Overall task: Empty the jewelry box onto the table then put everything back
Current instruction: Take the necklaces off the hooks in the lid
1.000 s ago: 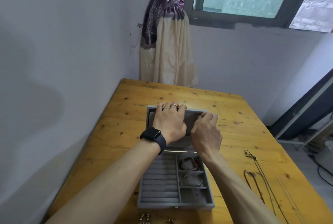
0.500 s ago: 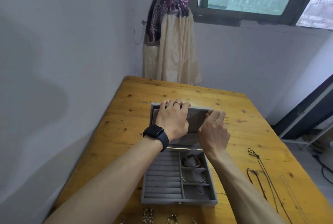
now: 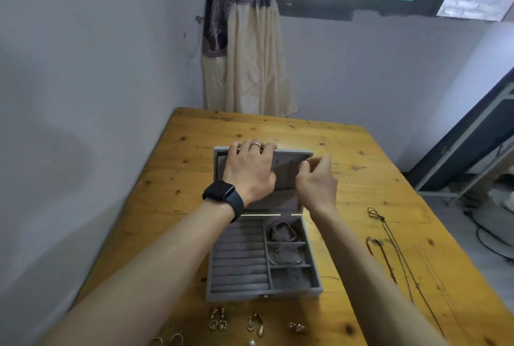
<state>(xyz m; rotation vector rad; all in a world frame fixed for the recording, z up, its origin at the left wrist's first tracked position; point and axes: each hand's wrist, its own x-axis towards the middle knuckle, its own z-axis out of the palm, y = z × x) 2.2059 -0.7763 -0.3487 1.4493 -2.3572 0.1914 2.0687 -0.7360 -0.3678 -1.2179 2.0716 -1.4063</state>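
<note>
Grey jewelry box (image 3: 239, 270) sits open at centre frame on the wooden surface (image 3: 361, 167), with its lid (image 3: 289, 172) standing up at the far side. Left hand (image 3: 249, 176) grips the lid, fingers (image 3: 268, 148) curled over its top edge and palm on the inner lining. Right hand (image 3: 317, 184) is just right of it, fingertips (image 3: 306, 164) bunched together with the thumb against the lining near the lid's upper right corner; cannot tell if they pinch anything. Two bracelets (image 3: 282, 231) lie in the box's right-hand compartments, below both hands and clear of the fingers. Earrings (image 3: 218, 322) lie in a row on the surface along the bottom edge of the frame, necklaces (image 3: 389, 248) stretched out at right, all apart from the hands. Versus half a second ago: the right fingers were spread flatter on the lid's right edge and now draw in to a pinch; the left grip is unchanged; the box has not shifted; more earrings show at bottom. Black watch (image 3: 222, 192) on the left wrist has a dark screen, and there is a ring (image 3: 256, 146) on a left finger. The clasp (image 3: 265, 295) on the box front is too small to read.
</note>
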